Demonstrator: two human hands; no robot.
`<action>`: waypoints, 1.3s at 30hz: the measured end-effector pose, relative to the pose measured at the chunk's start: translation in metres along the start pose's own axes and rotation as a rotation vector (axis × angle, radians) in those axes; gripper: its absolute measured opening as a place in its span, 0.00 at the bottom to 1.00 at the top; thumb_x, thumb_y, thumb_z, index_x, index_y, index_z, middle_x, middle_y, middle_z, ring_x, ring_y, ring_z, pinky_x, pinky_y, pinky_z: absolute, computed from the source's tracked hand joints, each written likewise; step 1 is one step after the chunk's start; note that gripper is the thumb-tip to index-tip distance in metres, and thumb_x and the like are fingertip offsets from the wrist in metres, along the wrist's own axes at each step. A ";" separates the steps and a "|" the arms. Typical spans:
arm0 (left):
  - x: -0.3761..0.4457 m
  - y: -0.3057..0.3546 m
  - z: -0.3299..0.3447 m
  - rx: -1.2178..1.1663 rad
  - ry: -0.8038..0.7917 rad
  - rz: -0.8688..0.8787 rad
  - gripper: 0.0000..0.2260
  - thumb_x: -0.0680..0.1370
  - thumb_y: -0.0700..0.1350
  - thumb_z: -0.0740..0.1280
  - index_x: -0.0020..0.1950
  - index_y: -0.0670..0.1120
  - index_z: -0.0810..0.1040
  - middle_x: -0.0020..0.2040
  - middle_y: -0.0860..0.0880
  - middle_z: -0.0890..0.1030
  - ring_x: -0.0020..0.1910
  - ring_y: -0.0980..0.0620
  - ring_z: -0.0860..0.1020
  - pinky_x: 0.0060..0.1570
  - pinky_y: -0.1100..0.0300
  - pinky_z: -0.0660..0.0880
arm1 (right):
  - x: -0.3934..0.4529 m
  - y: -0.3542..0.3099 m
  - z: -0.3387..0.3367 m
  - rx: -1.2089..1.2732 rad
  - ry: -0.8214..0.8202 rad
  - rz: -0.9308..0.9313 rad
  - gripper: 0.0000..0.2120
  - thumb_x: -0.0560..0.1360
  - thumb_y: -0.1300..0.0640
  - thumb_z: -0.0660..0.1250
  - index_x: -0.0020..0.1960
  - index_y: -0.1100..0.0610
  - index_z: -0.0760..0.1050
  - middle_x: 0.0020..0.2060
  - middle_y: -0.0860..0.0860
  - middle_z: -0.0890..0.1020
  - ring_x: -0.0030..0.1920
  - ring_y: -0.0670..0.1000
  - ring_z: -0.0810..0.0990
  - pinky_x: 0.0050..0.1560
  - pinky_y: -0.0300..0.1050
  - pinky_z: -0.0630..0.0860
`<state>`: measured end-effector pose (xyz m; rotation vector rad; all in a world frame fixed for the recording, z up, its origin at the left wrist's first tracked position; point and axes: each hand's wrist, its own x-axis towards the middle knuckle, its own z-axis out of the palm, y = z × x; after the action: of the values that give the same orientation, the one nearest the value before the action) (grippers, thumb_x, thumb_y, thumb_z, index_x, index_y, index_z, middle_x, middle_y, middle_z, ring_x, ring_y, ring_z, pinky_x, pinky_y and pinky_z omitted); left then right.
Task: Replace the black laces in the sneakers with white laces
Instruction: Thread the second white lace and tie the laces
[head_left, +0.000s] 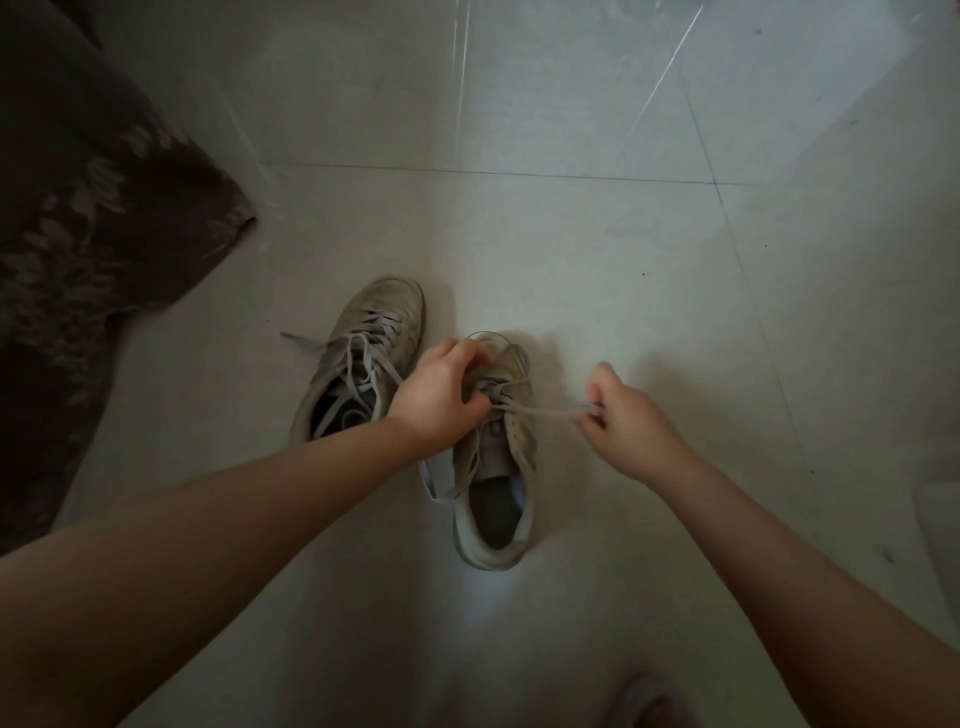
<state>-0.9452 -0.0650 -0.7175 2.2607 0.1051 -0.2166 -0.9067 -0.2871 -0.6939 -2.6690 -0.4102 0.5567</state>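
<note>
Two worn light sneakers stand on the tiled floor. The left sneaker (363, 358) is laced with a pale lace tied in loose loops. The right sneaker (498, 467) lies nearer me, heel toward me. My left hand (441, 400) grips the front of the right sneaker, fingers curled over its toe and lacing. My right hand (623, 421) pinches a pale lace end (545, 413) stretched taut to the right from the eyelets. Another length of the lace (431, 483) hangs down the shoe's left side. No black lace is visible.
A dark patterned fabric (88, 234) covers the left side of the view. Pale floor tiles (571, 234) stretch ahead and to the right. A blurred reddish object (649, 701) sits at the bottom edge, and a pale object (940, 519) at the right edge.
</note>
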 end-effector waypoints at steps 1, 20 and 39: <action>0.000 -0.002 0.000 -0.006 0.005 0.002 0.16 0.72 0.42 0.66 0.60 0.47 0.72 0.55 0.49 0.72 0.54 0.51 0.72 0.52 0.56 0.74 | -0.002 0.013 0.000 -0.002 0.013 0.077 0.13 0.74 0.59 0.66 0.44 0.57 0.60 0.30 0.52 0.71 0.32 0.56 0.69 0.32 0.47 0.61; -0.012 -0.002 -0.003 -0.022 0.114 -0.046 0.12 0.71 0.44 0.69 0.44 0.48 0.66 0.46 0.49 0.70 0.42 0.50 0.72 0.41 0.53 0.74 | 0.007 0.057 0.011 0.489 0.136 0.587 0.09 0.76 0.56 0.67 0.40 0.60 0.73 0.38 0.58 0.80 0.40 0.57 0.80 0.44 0.49 0.80; -0.027 0.001 0.008 -0.105 0.125 -0.002 0.23 0.68 0.44 0.68 0.62 0.46 0.66 0.57 0.51 0.68 0.54 0.52 0.73 0.50 0.51 0.76 | 0.018 -0.052 0.032 -0.007 0.035 -0.259 0.03 0.76 0.58 0.62 0.46 0.57 0.73 0.43 0.51 0.74 0.45 0.53 0.71 0.43 0.48 0.69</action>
<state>-0.9724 -0.0718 -0.7168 2.1686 0.1811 -0.0691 -0.9157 -0.2248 -0.7052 -2.5727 -0.7347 0.4292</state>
